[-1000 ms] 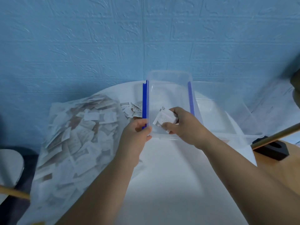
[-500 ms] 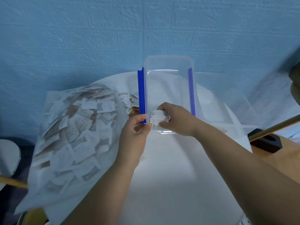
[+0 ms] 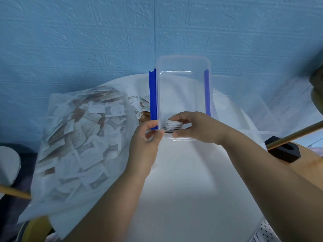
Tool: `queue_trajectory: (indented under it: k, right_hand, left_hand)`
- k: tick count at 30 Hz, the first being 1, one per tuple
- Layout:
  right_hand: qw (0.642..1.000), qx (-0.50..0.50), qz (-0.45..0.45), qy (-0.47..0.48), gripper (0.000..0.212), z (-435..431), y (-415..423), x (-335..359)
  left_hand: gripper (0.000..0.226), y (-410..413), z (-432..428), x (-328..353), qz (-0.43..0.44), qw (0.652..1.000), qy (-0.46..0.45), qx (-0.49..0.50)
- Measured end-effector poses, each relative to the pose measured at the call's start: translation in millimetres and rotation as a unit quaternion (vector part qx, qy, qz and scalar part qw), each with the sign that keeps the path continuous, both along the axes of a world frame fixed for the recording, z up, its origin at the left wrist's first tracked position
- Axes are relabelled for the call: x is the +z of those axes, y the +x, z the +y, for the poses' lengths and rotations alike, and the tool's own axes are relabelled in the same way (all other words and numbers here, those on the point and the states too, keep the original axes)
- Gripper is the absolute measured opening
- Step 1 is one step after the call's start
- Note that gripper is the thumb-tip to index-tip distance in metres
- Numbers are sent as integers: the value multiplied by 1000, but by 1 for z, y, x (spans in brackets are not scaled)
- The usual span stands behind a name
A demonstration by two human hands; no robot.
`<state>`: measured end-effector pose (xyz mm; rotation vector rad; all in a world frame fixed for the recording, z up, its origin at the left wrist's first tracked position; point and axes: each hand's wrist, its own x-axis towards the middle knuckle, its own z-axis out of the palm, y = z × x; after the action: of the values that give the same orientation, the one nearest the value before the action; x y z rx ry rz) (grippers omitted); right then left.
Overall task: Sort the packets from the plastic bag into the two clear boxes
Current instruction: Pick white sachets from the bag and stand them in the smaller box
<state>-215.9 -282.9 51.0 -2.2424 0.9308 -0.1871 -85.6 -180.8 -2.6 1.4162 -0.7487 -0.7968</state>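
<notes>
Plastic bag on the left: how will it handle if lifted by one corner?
Likely floppy: the plastic bag is thin film, slumped across the table. Probably weighty and saggy, since it's crammed with packets. Loose packets beside it suggest it spills easily.

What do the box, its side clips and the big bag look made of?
Box: clear, glossy rigid plastic; the table shows through it. Side clips: opaque blue plastic, apparently. Bag: thin, hazy plastic film; packets show through.

On the round white table (image 3: 183,180): at left, a plastic bag (image 3: 78,137) full of packets, overhanging the edge; far centre, a blue-clipped clear box (image 3: 183,58); between them, loose packets (image 3: 139,103); right, a second clear box (image 3: 244,110).
</notes>
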Motion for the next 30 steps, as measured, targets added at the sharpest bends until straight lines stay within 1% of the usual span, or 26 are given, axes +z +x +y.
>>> queue_trajectory:
  k: [4, 10, 12, 16, 18, 19, 20, 21, 23, 25, 26, 28, 30]
  right_hand:
    - [997, -30, -45, -50, 30, 2, 4, -11]
    - [993, -30, -53, -103, 38, 3, 2, -16]
    - [990, -25, -60, -124, 36, 4, 0, -14]
    - [989, -6, -34, -142, 27, 5, 2, -18]
    - [990, -18, -52, -132, 28, 6, 2, -17]
    - [990, -20, -58, -127, 33, 7, 2, -15]
    - [990, -15, -50, -130, 41, 7, 0, -14]
    - [990, -2, -23, -143, 51, 7, -2, -12]
    - [982, 20, 51, -181, 65, 6, -4, -11]
    - [974, 18, 94, -204, 61, 5, -2, -10]
    - [973, 11, 99, -209, 56, 3, -1, -10]
    - [972, 5, 100, -212, 47, -2, 2, -9]
    - [973, 6, 104, -205, 42, -8, 4, -7]
  left_hand:
    - [22, 0, 2, -3, -4, 1000, -3, 0]
    - [22, -1, 1, -5, 8, 1000, -18, 3]
    - [23, -2, 1, -3, 3, 1000, -17, 2]
    - [25, -1, -1, -1, -4, 1000, -11, 4]
    - [25, 0, -4, 1, -17, 1000, -6, 2]
    - [25, 1, -5, 2, -25, 1000, -2, 1]
    - [23, 2, -8, 3, -35, 999, 5, -2]
    - [22, 4, -10, 4, -45, 999, 11, -5]
    - [19, 7, -15, 6, -55, 998, 15, -10]
    - [16, 9, -21, 10, -60, 998, 20, -8]
    - [12, 9, -23, 12, -62, 998, 26, -9]
    - [19, 8, -28, 16, -73, 997, 31, -12]
    - [16, 8, -30, 18, -75, 996, 33, -20]
